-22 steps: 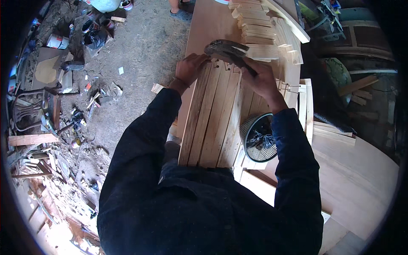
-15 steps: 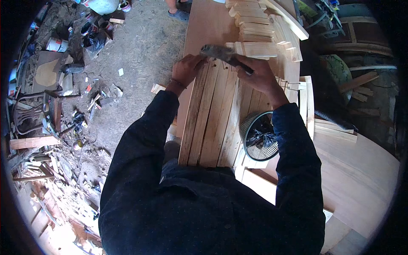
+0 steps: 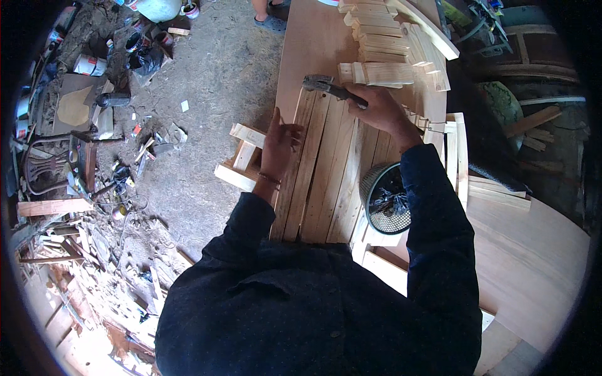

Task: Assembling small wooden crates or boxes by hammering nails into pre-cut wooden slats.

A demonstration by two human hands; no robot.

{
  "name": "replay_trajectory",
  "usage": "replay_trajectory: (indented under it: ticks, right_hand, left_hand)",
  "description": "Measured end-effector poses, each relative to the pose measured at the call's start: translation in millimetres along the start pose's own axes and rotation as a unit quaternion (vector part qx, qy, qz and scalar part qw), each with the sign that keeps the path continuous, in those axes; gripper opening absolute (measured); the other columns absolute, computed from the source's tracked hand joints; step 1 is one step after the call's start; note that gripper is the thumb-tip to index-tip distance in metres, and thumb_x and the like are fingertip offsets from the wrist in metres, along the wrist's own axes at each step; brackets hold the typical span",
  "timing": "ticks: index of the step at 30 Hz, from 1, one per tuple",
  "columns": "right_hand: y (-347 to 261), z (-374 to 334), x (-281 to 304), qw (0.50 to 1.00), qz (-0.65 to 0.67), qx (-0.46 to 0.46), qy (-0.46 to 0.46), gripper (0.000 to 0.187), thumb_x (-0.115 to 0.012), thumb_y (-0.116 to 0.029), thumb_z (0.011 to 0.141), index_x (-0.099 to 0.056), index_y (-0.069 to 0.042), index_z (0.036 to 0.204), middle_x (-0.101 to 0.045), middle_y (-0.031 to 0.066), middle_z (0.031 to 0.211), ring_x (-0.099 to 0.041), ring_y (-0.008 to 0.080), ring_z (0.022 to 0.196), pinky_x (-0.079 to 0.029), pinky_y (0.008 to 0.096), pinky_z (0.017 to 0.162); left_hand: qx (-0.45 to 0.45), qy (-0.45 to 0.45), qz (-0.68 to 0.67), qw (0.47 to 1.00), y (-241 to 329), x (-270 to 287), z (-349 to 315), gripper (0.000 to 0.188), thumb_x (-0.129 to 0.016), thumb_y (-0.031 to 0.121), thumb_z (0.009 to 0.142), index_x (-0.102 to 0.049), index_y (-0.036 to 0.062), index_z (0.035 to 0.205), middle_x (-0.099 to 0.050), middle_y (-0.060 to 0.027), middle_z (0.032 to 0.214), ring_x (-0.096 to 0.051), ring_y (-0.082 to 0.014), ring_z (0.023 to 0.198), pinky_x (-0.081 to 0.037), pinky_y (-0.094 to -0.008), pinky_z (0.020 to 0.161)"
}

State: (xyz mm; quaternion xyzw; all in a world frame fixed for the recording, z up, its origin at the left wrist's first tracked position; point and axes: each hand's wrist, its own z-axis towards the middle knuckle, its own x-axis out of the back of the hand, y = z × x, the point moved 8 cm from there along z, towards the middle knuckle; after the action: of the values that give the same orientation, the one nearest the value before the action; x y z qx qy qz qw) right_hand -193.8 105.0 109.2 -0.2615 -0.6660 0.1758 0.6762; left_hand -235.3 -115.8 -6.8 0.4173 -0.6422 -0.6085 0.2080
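My right hand (image 3: 381, 111) grips a hammer (image 3: 335, 89) by its handle. The hammer's head lies over the far end of a row of pale wooden slats (image 3: 323, 169) set side by side. At the slats' left edge is my left hand (image 3: 280, 149), with its fingers apart and nothing visible in it. Beside the slats on the right, a round mesh basket (image 3: 370, 197) holds crumpled black plastic. Past the hammer, short cut wood pieces (image 3: 379, 74) are lined up in a stack.
A wooden sheet (image 3: 307, 44) runs under the stack, and another board (image 3: 527, 250) spreads at right. A wooden frame (image 3: 241, 156) juts out at left. Scrap wood, buckets (image 3: 89, 65) and a broken chair (image 3: 47, 164) litter the floor. A person's shod foot (image 3: 271, 24) shows at the top.
My left hand has come away from beside the hammer head, moving back toward me along the slats' left edge, and its fingers have opened. My right hand still holds the hammer at the far end.
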Motion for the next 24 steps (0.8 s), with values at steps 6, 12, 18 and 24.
replay_trajectory:
  ticks: [6, 12, 18, 24]
  right_hand:
    - [-47.0, -25.3, 32.9, 0.996, 0.057, 0.026, 0.069, 0.038, -0.063, -0.019, 0.084, -0.061, -0.004, 0.118, -0.068, 0.0163, 0.098, -0.068, 0.0264, 0.086, -0.053, 0.0338, 0.078]
    - [-37.7, -98.1, 67.2, 0.956, 0.148, -0.160, 0.196, 0.037, -0.062, -0.016, 0.087, -0.060, -0.004, 0.123, -0.065, 0.0079, 0.080, -0.059, 0.0114, 0.062, -0.050, 0.0284, 0.057]
    - [-31.8, -133.3, 72.3, 0.884, 0.315, -0.216, 0.268, 0.036, -0.057, -0.010, 0.092, -0.056, 0.000, 0.126, -0.053, -0.0015, 0.068, -0.043, 0.0028, 0.050, -0.036, 0.0180, 0.043]
    - [-22.9, -147.8, 55.8, 0.865, 0.346, -0.263, 0.251, 0.034, -0.055, -0.008, 0.092, -0.056, 0.000, 0.126, -0.054, -0.0012, 0.070, -0.044, 0.0032, 0.051, -0.036, 0.0178, 0.043]
  left_hand:
    - [0.170, 0.011, -0.162, 0.972, -9.9, -14.7, -26.9, 0.049, -0.035, -0.004, 0.095, -0.030, 0.0084, 0.141, -0.060, -0.0202, 0.109, -0.066, -0.0255, 0.095, -0.055, -0.0324, 0.081]
    - [0.283, -0.056, -0.453, 0.844, -1.9, -40.0, -49.6, 0.037, -0.040, 0.010, 0.097, -0.041, -0.0021, 0.132, -0.059, -0.0205, 0.118, -0.063, -0.0274, 0.104, -0.051, -0.0350, 0.092]
    - [0.247, -0.069, -0.040, 0.966, -23.0, -22.0, -33.1, 0.026, -0.053, 0.017, 0.095, -0.060, -0.0011, 0.113, -0.065, -0.0137, 0.103, -0.062, -0.0253, 0.097, -0.052, -0.0334, 0.081]
    - [-0.145, 0.014, 0.416, 0.897, 29.1, 1.0, 11.3, 0.018, -0.061, 0.018, 0.088, -0.070, 0.0067, 0.099, -0.066, -0.0135, 0.089, -0.063, -0.0283, 0.074, -0.050, -0.0359, 0.067]
